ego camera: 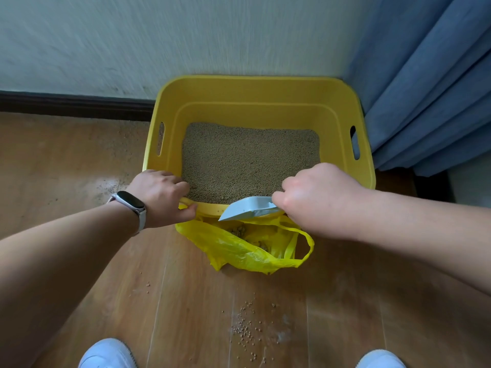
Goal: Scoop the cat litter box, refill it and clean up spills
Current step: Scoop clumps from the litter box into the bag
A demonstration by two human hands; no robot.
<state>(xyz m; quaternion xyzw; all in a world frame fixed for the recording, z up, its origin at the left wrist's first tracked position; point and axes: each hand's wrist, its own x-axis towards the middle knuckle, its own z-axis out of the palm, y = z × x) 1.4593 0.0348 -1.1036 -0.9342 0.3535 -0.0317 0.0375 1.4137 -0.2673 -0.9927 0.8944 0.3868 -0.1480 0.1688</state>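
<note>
A yellow litter box stands on the floor against the wall, holding tan litter. My left hand grips the box's near rim, together with the edge of a yellow plastic bag. The bag lies open on the floor just in front of the box, with some clumps inside it. My right hand holds a grey scoop by its handle, tilted blade-down over the bag's opening at the box's near rim.
Spilled litter pellets lie scattered on the wooden floor between my two white shoes. More dusty litter spreads on the floor left of the box. A blue curtain hangs at the right, touching the box's far corner.
</note>
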